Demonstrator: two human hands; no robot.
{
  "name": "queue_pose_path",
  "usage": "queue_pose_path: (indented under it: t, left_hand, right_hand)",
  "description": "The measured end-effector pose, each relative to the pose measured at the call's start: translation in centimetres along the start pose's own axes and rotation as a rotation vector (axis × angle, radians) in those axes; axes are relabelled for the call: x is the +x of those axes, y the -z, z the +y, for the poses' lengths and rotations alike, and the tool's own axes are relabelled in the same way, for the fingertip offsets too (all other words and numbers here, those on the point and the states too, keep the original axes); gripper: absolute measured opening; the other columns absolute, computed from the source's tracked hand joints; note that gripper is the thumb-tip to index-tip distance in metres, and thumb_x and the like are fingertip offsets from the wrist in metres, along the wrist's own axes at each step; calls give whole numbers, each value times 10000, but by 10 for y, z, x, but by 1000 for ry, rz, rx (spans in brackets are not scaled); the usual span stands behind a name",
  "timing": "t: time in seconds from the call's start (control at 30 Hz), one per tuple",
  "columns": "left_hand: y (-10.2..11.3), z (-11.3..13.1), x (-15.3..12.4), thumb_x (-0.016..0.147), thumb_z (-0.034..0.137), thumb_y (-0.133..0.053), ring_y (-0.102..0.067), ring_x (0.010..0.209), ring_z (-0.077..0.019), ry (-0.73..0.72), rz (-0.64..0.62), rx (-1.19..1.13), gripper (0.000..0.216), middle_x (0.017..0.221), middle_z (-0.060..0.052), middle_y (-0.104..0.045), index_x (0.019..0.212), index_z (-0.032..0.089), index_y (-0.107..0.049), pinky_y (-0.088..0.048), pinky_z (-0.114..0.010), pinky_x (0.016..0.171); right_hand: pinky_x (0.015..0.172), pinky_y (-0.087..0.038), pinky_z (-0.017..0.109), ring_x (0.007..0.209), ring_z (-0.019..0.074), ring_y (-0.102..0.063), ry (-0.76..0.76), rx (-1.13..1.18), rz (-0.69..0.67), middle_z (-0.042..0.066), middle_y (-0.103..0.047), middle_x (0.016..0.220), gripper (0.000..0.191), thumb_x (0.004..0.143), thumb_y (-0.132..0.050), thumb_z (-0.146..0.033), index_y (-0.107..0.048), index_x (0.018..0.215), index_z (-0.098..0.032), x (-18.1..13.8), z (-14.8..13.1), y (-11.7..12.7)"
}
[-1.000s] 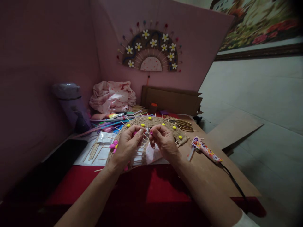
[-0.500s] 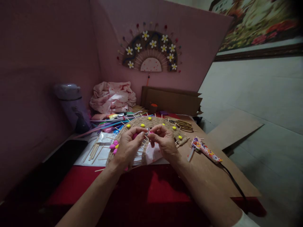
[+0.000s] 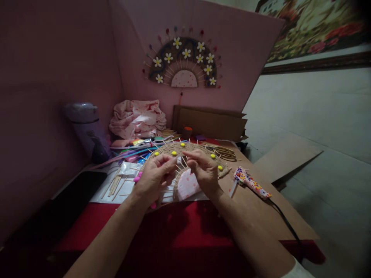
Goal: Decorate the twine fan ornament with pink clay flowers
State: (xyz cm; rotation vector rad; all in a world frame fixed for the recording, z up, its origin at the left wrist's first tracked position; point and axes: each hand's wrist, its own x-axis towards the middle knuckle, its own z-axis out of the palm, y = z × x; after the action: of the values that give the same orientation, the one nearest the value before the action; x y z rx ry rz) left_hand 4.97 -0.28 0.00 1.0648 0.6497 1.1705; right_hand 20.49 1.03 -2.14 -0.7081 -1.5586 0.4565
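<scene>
A half-round woven twine fan [image 3: 193,148] with wooden stick spokes and yellow beads lies on the table in front of me. My left hand [image 3: 153,177] rests over its left part, fingers curled in a pinch on something small I cannot make out. My right hand [image 3: 203,170] hovers over the middle of the fan, thumb and forefinger pinched near a stick. A pink dotted half-disc [image 3: 187,188] forms the fan's centre between my wrists. Pink beads [image 3: 138,177] sit at the fan's left edge.
A patterned glue gun [image 3: 251,183] with a black cord lies to the right on cardboard. Loose sticks [image 3: 115,183], coloured strips and a pink cloth [image 3: 137,117] lie behind and left. A lilac flask [image 3: 87,127] stands at left. A finished flowered fan [image 3: 183,61] hangs on the pink wall.
Both hands have drawn slightly apart and lifted a little; the right hand moved up and right, uncovering more of the pink dotted centre.
</scene>
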Motion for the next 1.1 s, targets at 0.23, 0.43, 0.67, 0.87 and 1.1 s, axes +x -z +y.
queue_pose_path:
  t: [0.23,0.43,0.67,0.87,1.1]
  left_hand:
    - [-2,13,-3,804,314,-502,-352,368,-51,-233,234,-82,239,469,41,-450,617,168,-473,-214,-175,349]
    - [-1,11,-3,779,334,-548,-326,339,-50,-286,350,-96,267,421,48,-425,583,162,-492,-196,-175,328]
    - [-4,10,-2,748,329,-586,-368,354,-57,-299,377,-101,231,446,46,-451,616,157,-508,-229,-164,319]
    - [-2,11,-1,745,319,-588,-361,350,-56,-315,428,-151,218,444,47,-453,623,151,-521,-234,-167,320]
    - [0,12,-2,744,327,-606,-365,357,-57,-325,409,-167,227,458,45,-457,630,153,-515,-226,-174,317]
  right_hand:
    - [619,-372,289,710,182,-579,-125,-851,-98,52,-650,803,87,825,-592,-262,-625,785,-193,3,13,5]
    - [547,-295,281,696,203,-620,-274,-1102,-200,75,-696,798,173,823,-592,-363,-628,859,-198,2,15,1]
    - [567,-315,267,715,194,-639,-359,-1051,-219,7,-713,776,164,789,-599,-398,-646,850,-252,8,21,4]
    - [622,-363,272,749,189,-640,-300,-1057,-212,15,-718,837,151,798,-563,-321,-649,897,-245,13,31,9]
    - [628,-369,279,762,199,-646,-264,-1091,-181,21,-717,844,173,811,-537,-313,-655,916,-243,22,44,17]
